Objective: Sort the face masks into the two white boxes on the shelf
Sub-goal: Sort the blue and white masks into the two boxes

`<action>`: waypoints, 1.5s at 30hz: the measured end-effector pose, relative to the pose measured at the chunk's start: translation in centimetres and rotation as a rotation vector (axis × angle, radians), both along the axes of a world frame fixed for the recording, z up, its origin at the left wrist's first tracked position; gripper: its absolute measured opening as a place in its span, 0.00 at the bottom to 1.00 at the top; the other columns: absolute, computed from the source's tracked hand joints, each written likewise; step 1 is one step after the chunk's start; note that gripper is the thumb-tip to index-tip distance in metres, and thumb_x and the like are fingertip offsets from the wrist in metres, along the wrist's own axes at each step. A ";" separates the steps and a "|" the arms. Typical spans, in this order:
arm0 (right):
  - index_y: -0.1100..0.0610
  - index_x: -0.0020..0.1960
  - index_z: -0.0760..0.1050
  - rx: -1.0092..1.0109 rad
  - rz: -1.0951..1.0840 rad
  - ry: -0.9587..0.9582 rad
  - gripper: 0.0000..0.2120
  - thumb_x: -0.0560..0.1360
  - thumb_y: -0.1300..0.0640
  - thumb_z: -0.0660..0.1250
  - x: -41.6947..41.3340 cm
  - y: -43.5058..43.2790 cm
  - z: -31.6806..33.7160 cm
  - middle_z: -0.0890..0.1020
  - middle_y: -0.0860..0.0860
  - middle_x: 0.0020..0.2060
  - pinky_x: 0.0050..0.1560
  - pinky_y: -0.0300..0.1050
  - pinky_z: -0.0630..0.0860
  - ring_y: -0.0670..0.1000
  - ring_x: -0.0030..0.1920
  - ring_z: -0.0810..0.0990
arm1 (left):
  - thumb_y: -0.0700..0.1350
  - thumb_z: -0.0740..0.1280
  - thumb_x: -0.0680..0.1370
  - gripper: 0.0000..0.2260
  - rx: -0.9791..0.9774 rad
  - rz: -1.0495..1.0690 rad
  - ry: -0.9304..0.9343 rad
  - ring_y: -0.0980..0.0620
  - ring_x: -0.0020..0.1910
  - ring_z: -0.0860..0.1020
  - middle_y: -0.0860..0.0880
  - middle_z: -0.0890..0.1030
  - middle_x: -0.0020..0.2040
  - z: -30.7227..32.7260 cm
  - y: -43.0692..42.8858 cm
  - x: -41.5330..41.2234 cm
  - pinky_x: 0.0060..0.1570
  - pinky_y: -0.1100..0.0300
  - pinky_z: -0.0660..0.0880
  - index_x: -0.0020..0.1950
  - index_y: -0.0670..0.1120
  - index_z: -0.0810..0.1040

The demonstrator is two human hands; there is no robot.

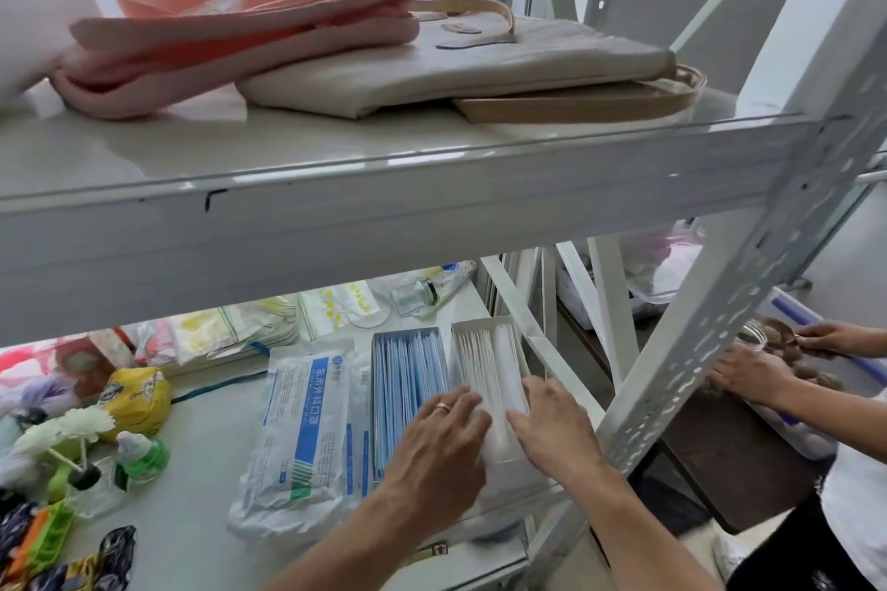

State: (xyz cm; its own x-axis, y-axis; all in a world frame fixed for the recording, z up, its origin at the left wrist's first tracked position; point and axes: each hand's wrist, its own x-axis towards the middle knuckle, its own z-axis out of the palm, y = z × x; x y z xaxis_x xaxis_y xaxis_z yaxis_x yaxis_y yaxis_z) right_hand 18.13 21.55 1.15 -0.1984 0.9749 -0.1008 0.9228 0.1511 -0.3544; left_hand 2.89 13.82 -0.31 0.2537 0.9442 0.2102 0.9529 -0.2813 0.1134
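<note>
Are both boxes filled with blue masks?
No. The left box holds blue masks, while the right box holds white masks.

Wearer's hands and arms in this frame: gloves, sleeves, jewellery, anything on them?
No gloves. Both forearms are bare as far as the frame shows, no sleeves visible. The left hand wears a plain band ring on one finger. The right hand shows no ring, watch or markings.

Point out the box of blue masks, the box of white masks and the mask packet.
Box of blue masks (408,374): head view, on the blue masks.
Box of white masks (485,350): head view, on the white masks.
Mask packet (302,427): head view, printed label.
</note>
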 end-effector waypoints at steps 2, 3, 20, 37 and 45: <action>0.53 0.60 0.74 -0.029 0.003 0.036 0.16 0.76 0.47 0.66 0.4 0.2 0.0 0.79 0.51 0.53 0.56 0.49 0.76 0.54 0.56 0.78 | 0.57 0.63 0.72 0.23 -0.015 -0.001 0.000 0.49 0.74 0.67 0.49 0.73 0.69 0.3 -0.1 -0.6 0.75 0.54 0.62 0.63 0.48 0.74; 0.53 0.61 0.74 -0.043 0.007 0.058 0.16 0.76 0.47 0.67 0.5 0.3 0.2 0.80 0.51 0.53 0.57 0.49 0.75 0.54 0.57 0.78 | 0.61 0.62 0.71 0.26 -0.037 -0.009 0.007 0.48 0.75 0.66 0.49 0.72 0.71 0.4 -0.2 -0.6 0.75 0.52 0.62 0.64 0.49 0.72; 0.53 0.76 0.65 -0.099 0.177 0.295 0.23 0.82 0.58 0.61 2.3 0.8 0.1 0.73 0.51 0.70 0.71 0.44 0.66 0.50 0.70 0.71 | 0.59 0.51 0.80 0.30 -0.135 0.120 0.042 0.42 0.80 0.57 0.41 0.58 0.81 -2.7 -0.3 0.8 0.76 0.43 0.51 0.81 0.49 0.56; 0.54 0.79 0.59 0.125 0.172 0.268 0.23 0.85 0.54 0.51 3.0 -0.9 -3.3 0.66 0.50 0.77 0.76 0.43 0.61 0.48 0.76 0.64 | 0.56 0.53 0.83 0.34 -0.236 -0.091 0.109 0.51 0.79 0.32 0.51 0.33 0.80 -0.4 2.0 2.6 0.77 0.48 0.34 0.81 0.49 0.36; 0.59 0.78 0.62 0.233 0.200 0.153 0.24 0.82 0.64 0.52 3.2 -1.4 -3.0 0.70 0.54 0.74 0.72 0.47 0.69 0.53 0.73 0.70 | 0.60 0.55 0.82 0.37 -0.258 -0.047 0.053 0.51 0.79 0.33 0.47 0.37 0.82 0.4 1.5 2.6 0.79 0.47 0.39 0.81 0.45 0.40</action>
